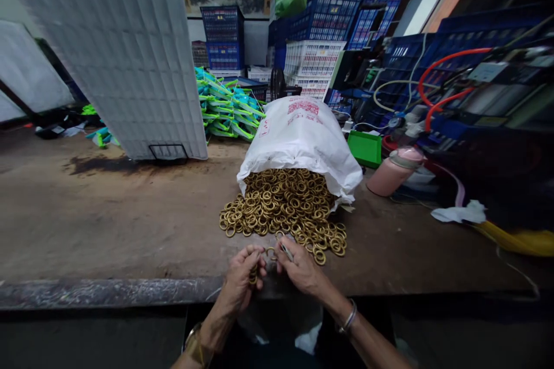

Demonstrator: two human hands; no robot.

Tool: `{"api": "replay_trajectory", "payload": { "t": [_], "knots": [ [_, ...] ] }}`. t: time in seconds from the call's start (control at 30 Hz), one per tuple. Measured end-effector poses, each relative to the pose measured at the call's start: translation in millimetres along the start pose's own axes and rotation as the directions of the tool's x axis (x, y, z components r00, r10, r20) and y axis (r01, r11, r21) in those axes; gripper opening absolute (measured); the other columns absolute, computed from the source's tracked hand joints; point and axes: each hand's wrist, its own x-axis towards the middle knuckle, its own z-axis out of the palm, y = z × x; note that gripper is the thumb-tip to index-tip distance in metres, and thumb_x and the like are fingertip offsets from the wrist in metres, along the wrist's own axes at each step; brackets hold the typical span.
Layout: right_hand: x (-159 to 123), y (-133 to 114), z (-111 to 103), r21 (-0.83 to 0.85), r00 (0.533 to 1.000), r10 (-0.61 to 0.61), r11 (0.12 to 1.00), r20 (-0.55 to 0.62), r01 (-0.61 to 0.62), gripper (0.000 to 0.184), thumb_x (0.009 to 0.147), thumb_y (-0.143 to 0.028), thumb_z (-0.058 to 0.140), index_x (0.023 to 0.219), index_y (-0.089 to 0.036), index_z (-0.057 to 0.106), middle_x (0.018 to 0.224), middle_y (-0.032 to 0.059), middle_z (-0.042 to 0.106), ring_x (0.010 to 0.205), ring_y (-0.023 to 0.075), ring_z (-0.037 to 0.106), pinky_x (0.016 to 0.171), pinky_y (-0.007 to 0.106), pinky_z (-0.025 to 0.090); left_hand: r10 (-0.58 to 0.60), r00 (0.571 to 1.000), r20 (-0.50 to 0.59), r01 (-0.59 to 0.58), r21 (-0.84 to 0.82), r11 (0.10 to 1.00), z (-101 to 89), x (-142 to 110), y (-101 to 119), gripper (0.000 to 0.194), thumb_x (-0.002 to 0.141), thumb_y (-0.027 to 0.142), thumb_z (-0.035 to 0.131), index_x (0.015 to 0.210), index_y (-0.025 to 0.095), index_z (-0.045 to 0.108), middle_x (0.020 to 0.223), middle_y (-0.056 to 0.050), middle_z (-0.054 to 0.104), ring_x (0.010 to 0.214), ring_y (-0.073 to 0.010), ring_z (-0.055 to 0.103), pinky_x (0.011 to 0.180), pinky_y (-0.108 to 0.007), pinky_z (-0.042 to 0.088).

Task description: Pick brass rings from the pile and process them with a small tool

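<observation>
A large heap of brass-coloured rings (285, 202) spills from the mouth of a white woven sack (298, 132) onto the table. Just in front of the heap, my left hand (244, 271) is closed around several of these rings, which show between its fingers. Between my two hands sits a single ring (270, 252), close to the left fingertips. My right hand (298, 262) is closed in a pinch near that ring. A thin greyish piece (286, 251) shows at its thumb and forefinger; its kind is unclear.
A quilted white panel (130, 63) leans upright at the left on the brown table (108, 225). Behind the sack lie green and turquoise items (229, 104). To the right are a green tray (365, 149), a pink bottle (396, 170) and red hoses (450, 69). Stacked crates (315, 60) stand behind.
</observation>
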Motion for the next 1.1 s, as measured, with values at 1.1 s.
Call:
{"api": "replay_trajectory", "payload": {
  "t": [1.1],
  "knots": [
    [-1,2,20,0.075,0.988,0.121,0.991,-0.093,-0.114,0.022,0.082,-0.029,0.036,0.063,-0.019,0.043,0.055,-0.0045,0.044,0.051,0.0098,0.040,0.051,0.021,0.032,-0.021,0.994,0.103,0.018,0.028,0.999,-0.2,-18,-11,0.036,0.068,0.049,0.060,0.070,0.019,0.041,0.051,0.008,0.044,0.037,-0.0028,0.033,0.036,-0.014,0.022]
  ]
}}
